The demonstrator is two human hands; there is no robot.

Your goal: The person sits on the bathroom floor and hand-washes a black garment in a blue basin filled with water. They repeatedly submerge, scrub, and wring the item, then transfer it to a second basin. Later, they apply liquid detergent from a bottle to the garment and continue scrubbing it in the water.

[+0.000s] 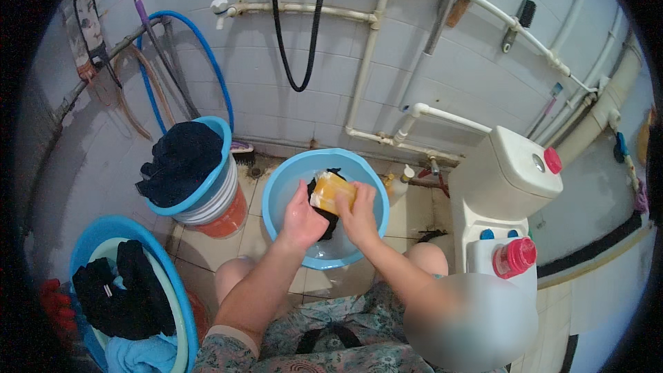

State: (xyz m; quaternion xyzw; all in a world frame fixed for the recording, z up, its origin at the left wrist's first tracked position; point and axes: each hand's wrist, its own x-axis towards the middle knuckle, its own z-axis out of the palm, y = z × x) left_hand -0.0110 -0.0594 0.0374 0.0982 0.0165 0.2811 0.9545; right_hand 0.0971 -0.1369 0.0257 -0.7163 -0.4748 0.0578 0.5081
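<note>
Over a light-blue basin (275,179) with water in it, both of my hands are at work on a black cloth (324,224). My right hand (357,215) is closed on a large yellow bar of soap (334,190) with whitish streaks, pressed against the cloth. On the other side, my left hand (304,221) cups the cloth's left edge, its thumb toward the soap. Part of the cloth is hidden beneath the soap and my fingers.
Left stands a striped bucket (224,197) topped by a blue basin (224,141) of dark clothes (181,162). Nearer, a blue tub (97,235) holds black clothes (124,297) and a blue towel (141,354). Right are a toilet (483,173) and red-capped container (483,255); bottles (399,183) stand behind the basin.
</note>
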